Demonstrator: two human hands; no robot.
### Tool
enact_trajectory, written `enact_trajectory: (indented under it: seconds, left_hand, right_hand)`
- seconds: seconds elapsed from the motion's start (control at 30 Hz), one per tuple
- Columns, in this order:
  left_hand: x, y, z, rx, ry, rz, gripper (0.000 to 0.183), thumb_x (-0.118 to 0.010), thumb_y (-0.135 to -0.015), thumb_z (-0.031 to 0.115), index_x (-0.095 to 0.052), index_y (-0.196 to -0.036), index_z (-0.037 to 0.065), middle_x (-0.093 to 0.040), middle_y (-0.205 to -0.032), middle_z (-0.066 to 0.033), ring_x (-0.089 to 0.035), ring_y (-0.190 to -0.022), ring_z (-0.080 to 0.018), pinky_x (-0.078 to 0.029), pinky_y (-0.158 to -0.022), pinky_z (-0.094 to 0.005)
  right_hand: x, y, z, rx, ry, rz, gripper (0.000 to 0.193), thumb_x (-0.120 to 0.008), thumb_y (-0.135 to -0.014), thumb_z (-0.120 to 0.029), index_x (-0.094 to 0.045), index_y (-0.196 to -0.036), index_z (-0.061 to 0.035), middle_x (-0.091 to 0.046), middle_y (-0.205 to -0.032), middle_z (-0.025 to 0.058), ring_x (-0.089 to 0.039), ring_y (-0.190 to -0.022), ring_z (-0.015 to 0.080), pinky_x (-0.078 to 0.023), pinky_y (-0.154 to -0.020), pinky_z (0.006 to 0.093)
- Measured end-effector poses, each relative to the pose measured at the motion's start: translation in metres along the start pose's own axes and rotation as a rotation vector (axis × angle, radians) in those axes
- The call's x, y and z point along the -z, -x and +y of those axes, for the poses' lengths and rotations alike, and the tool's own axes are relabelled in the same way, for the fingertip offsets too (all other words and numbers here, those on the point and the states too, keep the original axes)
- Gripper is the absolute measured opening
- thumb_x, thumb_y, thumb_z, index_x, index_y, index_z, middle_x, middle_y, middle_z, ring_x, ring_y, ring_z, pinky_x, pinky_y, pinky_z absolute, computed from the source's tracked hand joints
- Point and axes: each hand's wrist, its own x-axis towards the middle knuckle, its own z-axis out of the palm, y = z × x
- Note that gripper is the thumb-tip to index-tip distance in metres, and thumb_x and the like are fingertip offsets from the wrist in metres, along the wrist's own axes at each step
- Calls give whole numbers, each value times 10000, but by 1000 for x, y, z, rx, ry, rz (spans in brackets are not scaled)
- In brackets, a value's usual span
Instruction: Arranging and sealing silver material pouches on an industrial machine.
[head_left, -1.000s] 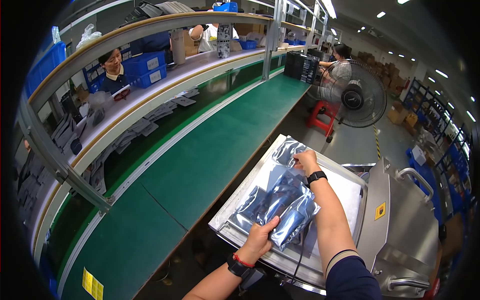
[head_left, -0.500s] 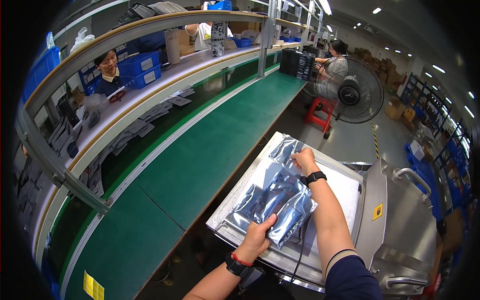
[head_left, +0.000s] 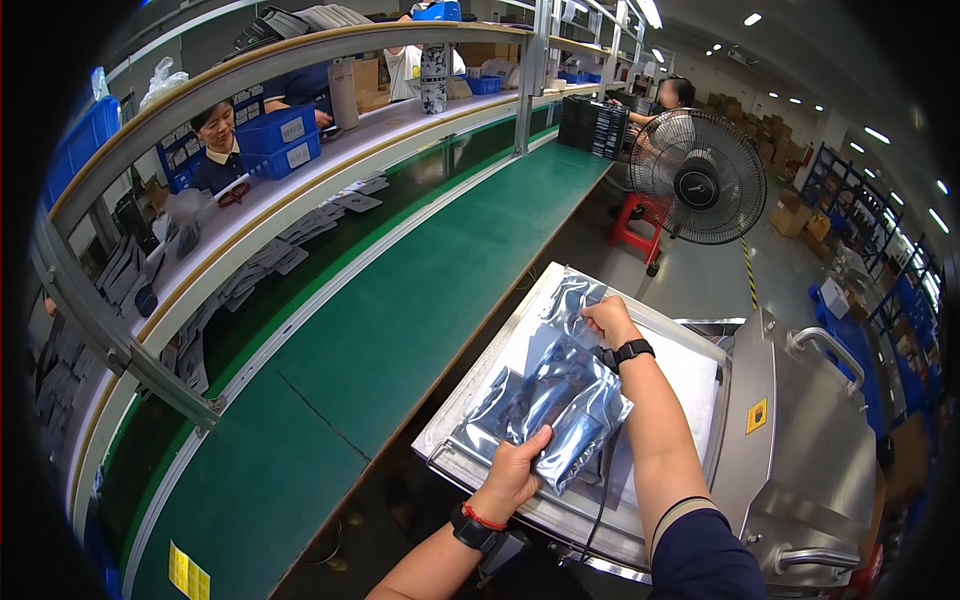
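Note:
My left hand [head_left: 515,470] is closed on the near end of several shiny silver antistatic bags [head_left: 590,425], thumb on top. The bags overlap in a fan above the white bed [head_left: 690,400] of a steel machine, which looks like a vacuum sealer. My right hand [head_left: 611,322] reaches to the far end of the bed, with its fingers pinched on the edge of another silver bag [head_left: 572,297] lying there. What is inside the bags cannot be made out.
To the right stands the machine's steel lid [head_left: 800,430] with bar handles. A green conveyor table [head_left: 400,290] runs along the left, beneath a shelf holding blue bins [head_left: 280,140]. Farther off are a black fan [head_left: 698,185], a red stool [head_left: 637,225] and several people at work.
My hands and the bags are almost where they were; the right fingers have shifted slightly at the far bag. Across the shelf, a co-worker's hand has come into view beside the blue bins.

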Motion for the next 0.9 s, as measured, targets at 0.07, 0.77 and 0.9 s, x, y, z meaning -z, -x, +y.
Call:
enact_trajectory:
  seconds: [0.07,0.77,0.9]
  left_hand:
    - [1,1,1,8,2,4,378,-547,-858,29,-432,-1216,-2,-549,-1134,-138,-588,-981,-263,-510,-844,-423]
    - [-10,-6,-7,-216,99,93,304,-551,-873,49,-476,-1160,-20,-559,-1096,-89,-564,-973,-205,-474,-863,-367]
    - [-8,-5,-6,-230,105,73,301,-556,-870,51,-487,-1157,-11,-555,-1109,-93,-554,-993,-209,-468,-870,-365]
  right_hand:
    - [0,9,-3,-19,61,22,182,-657,-779,-133,-553,-686,-16,-536,-542,49,-478,-416,123,-362,-357,270]
    - [38,198,-37,153,-65,-489,251,-741,-709,-124,-577,-797,44,-589,-606,76,-583,-486,114,-479,-425,205]
    - [36,201,-36,162,-93,-504,238,-718,-726,-108,-591,-872,31,-584,-618,56,-575,-483,109,-494,-439,204]
